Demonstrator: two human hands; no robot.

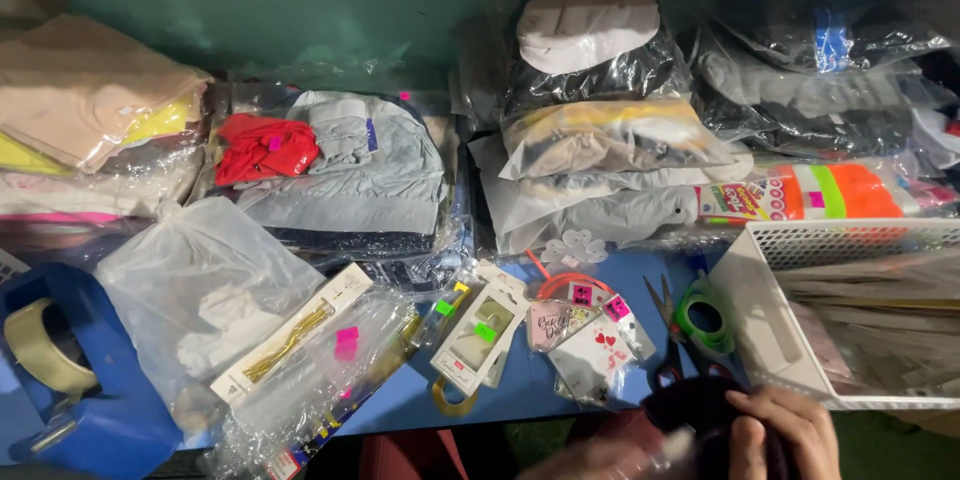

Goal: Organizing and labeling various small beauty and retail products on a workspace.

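Surface: a blue desk (520, 380) against a green wall, crowded with bagged clothes and small carded goods, lit dimly from above.
Landmark: the white mesh basket (760, 310) at the desk's right end; every place below is told from it.
Dark cloth: a dark, bunched piece of fabric (700, 420) sits just below the basket's near-left corner, off the desk's front edge, held up in the air.
Right hand: right hand (785, 430) is below the basket, fingers (770, 405) curled shut over the cloth's right side, gripping it firmly.
Left hand: left hand (600, 460) is a blur lower-left of the basket, touching something clear and crinkly; I cannot tell how far its fingers are closed.
Doing it well: my read is that the cloth wants flattening first, both hands pinching opposite edges so nothing bunches against the plastic.
Which way it points: the bundle is too crumpled to show a clear end; its long axis looks roughly left to right, along the desk's front edge, but that is a judgement.
Nearby: green-handled scissors (695, 320) lie just left of the basket, beside them a small heart-printed packet (600, 350), and well to the left a blue tape dispenser (60, 370).
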